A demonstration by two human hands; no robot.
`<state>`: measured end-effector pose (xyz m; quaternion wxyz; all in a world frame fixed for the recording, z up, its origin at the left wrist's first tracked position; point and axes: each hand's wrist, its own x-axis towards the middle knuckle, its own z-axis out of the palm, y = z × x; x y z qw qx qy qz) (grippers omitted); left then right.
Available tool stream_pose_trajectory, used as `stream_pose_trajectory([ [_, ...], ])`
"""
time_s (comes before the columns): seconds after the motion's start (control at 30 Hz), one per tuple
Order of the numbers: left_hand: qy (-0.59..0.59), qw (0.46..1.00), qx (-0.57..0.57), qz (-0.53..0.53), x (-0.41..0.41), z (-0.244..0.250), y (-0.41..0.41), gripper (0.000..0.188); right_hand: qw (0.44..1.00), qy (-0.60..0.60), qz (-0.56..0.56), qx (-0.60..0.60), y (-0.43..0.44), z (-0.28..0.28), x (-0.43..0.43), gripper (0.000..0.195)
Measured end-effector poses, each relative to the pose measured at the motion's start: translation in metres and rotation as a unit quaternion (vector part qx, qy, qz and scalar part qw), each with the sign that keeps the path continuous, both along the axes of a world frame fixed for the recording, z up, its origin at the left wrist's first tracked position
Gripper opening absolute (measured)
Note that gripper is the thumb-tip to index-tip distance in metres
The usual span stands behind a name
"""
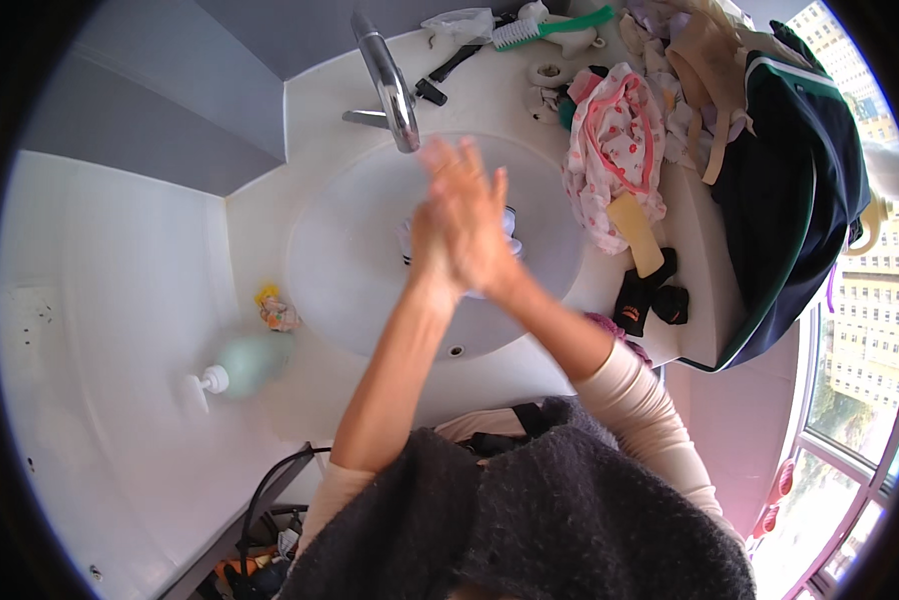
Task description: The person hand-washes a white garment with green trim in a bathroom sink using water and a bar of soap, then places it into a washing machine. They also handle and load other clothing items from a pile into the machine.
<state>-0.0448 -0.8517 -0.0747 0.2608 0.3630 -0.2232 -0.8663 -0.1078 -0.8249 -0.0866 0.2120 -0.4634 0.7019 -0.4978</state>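
My left hand point(428, 244) and my right hand point(473, 225) are pressed together over the white oval washbasin point(344, 285). The right lies across the left, its fingers stretched out and partly spread; motion blurs both. Nothing shows between the palms, though the left palm and most of its fingers are hidden. Below them, white fabric with dark stripes point(511, 217), perhaps socks, lies in the basin, mostly covered by my hands. Just beyond my fingertips is the chrome faucet point(397, 97); no water is plainly seen running from it.
Right of the basin are a pink-patterned white garment point(618, 142), a yellowish bar point(637, 234) resembling soap, black socks point(633, 300) and a dark jacket point(779, 202). A green-handled brush point(554, 28) lies behind. At left stand a pump bottle point(247, 365) and a small figurine point(275, 307).
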Motion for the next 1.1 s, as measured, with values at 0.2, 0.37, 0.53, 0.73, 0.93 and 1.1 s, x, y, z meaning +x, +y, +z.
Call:
stream_pose_trajectory([
  [0.2,0.159,0.976,0.041,0.144,-0.007,-0.008,0.002,0.027,0.998,0.030,0.043,-0.023,0.018,0.003,0.024,0.054],
  [0.37,0.007,0.988,-0.100,-0.120,0.009,-0.002,0.019,0.028,0.991,-0.051,-0.125,-0.011,0.012,-0.039,-0.043,0.048],
  [0.53,-0.137,0.980,-0.125,0.070,0.008,-0.008,-0.019,0.037,0.960,-0.264,-0.046,-0.085,0.039,0.006,-0.041,0.043],
  [0.73,-0.155,0.971,-0.163,0.082,0.020,-0.019,-0.025,0.041,0.952,-0.295,0.075,-0.008,0.036,-0.001,-0.036,0.036],
  [0.93,-0.134,0.973,-0.173,0.080,0.023,-0.017,-0.023,0.041,0.930,-0.365,0.047,-0.017,0.035,-0.009,-0.018,0.021],
  [1.1,-0.072,0.967,-0.244,0.021,0.030,-0.020,-0.022,0.039,0.899,-0.434,0.010,-0.066,0.028,-0.013,-0.022,0.022],
])
